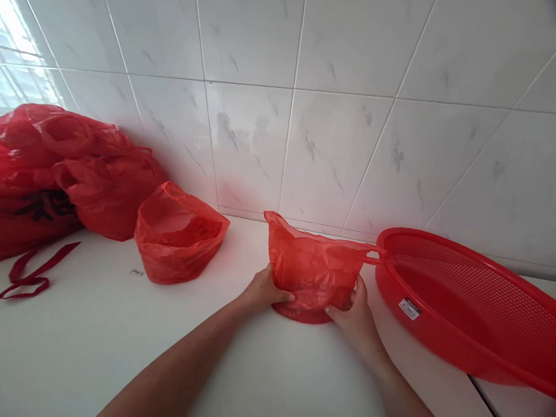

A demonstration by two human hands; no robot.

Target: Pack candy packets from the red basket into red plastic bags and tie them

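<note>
A thin red plastic bag (pixel 319 268) stands upright on the white tabletop, its lower part bulging and its loose top reaching up. My left hand (pixel 266 290) grips its left side, thumb across the front. On the opposite side my right hand (pixel 354 309) holds it the same way, thumb pressed to the front. The bag's handle stretches right and touches the rim of a red plastic basket (pixel 423 314). What the bag contains cannot be made out. Farther left sits a second red plastic bag (pixel 181 236) with its mouth wide and turned-down sides.
A large pile of filled red plastic bags (pixel 62 168) stands at the far left, against the wall. A dark red strap (pixel 40 274) lies curled in front of it. White tiles (pixel 244 142) cover the wall behind. A dark seam (pixel 492 411) runs below the basket.
</note>
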